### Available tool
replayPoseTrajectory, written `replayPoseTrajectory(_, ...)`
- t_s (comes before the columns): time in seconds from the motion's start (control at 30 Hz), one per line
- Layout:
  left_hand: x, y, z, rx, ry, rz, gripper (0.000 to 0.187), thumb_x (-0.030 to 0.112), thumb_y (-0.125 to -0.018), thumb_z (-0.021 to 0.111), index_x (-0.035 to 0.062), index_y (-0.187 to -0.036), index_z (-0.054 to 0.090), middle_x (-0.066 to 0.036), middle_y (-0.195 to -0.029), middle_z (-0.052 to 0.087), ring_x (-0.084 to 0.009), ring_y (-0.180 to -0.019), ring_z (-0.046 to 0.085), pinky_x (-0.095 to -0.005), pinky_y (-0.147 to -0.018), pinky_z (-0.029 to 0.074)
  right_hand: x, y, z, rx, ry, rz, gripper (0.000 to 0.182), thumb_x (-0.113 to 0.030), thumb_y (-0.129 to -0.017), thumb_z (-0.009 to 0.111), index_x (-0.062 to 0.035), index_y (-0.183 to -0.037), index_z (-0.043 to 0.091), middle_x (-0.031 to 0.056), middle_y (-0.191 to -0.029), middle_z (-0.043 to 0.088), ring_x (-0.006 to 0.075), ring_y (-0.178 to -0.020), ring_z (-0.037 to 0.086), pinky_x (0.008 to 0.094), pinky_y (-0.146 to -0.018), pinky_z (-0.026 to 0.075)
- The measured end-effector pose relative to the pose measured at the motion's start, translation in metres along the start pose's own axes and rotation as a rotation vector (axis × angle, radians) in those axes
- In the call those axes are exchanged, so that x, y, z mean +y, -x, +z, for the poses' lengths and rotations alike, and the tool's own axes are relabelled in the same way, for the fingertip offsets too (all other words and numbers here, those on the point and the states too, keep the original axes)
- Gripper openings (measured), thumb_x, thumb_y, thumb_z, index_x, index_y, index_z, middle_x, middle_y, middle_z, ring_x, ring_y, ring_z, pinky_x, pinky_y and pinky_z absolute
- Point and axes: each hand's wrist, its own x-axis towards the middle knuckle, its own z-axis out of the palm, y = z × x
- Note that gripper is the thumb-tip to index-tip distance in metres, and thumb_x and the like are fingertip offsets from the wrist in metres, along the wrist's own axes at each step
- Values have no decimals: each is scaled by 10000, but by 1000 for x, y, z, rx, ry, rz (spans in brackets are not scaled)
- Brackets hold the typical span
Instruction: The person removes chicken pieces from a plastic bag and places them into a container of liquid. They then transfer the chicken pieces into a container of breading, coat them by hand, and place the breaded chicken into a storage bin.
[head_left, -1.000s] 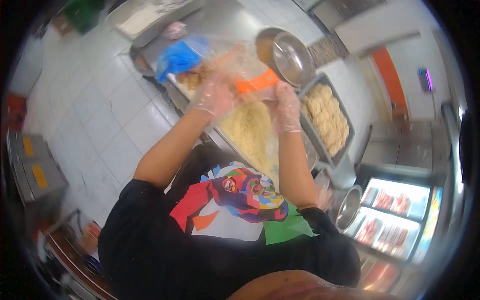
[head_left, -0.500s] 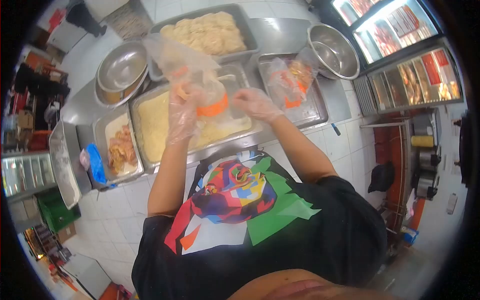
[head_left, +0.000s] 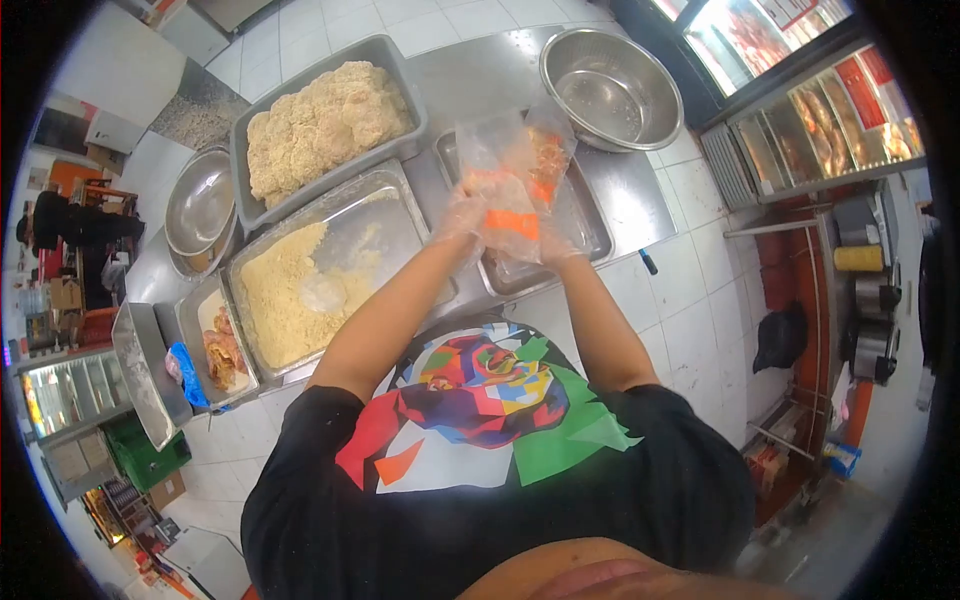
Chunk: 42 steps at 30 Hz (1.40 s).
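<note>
My left hand [head_left: 465, 215], in a clear plastic glove, grips a clear plastic bag [head_left: 512, 222] with an orange print. Close by, my right hand [head_left: 560, 248], gloved too, holds the same bag's near right side; its fingers are partly covered by the plastic. Just beyond, a second orange-printed bag [head_left: 548, 160] with orange-brown pieces inside overlaps the first one, so their edges are hard to separate. Both hands are over the near part of a shallow metal tray [head_left: 592, 212].
Left of my hands are a tray of pale flour [head_left: 290, 290], a grey tub [head_left: 415, 110] of breaded pieces and a small pan with raw meat [head_left: 222, 350]. Steel bowls [head_left: 650, 90] [head_left: 200, 205] stand at both ends of the steel table [head_left: 480, 70].
Both hands have moved from above the flour tray to the right-hand tray, bringing the plastic bag along. My right hand, apart before, now meets the bag. The view has shifted.
</note>
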Motion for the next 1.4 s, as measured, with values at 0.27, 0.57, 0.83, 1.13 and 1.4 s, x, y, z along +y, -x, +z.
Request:
replayPoseTrajectory(0.27, -28, -8, -12, -61, -736, 324, 391, 242, -962, 648, 84, -1319, 628, -154, -1198, 723, -297, -1101, 693, -403, -961, 533, 16, -30, -61, 325, -794, 614, 599, -315, -863, 744, -8, -1364, 624, 158, -1322, 677, 275, -1185, 657, 426, -998, 513)
replayPoseTrajectory(0.57, -17, -3, -16, -65, -1123, 182, 438, 375, -953, 608, 122, -1307, 666, -222, -1190, 716, -405, -1094, 678, -466, -960, 518, 122, -158, 25, 235, -790, 698, 546, -338, -946, 670, -21, -1384, 596, 118, -1330, 639, 275, -1225, 603, 451, -992, 504)
replayPoseTrajectory(0.83, -13, -1, -36, 57, -951, -38, 508, 471, -964, 581, 62, -1235, 715, -242, -1135, 733, -401, -1108, 688, -467, -925, 531, 32, -137, -6, 469, -997, 512, 335, -319, -984, 622, 0, -1036, 712, 79, -906, 714, 204, -859, 663, 389, -758, 523)
replayPoseTrajectory(1.13, -35, -13, -47, 195, -914, -121, 624, 569, -1011, 482, 41, -1267, 693, -300, -1162, 707, -411, -1167, 671, -487, -986, 499, 53, -188, 14, 319, -751, 518, 686, -494, -856, 742, 86, -1214, 668, 201, -1176, 702, 269, -1076, 662, 381, -925, 528)
replayPoseTrajectory(1.4, -4, 29, -38, 104, -691, -105, 612, 550, -1034, 470, 81, -1401, 610, -231, -1269, 697, -364, -1208, 653, -447, -1027, 478, 72, -220, 42, 69, -593, 550, 693, -529, -947, 658, 59, -1313, 628, 162, -1316, 669, 282, -1155, 671, 381, -988, 527)
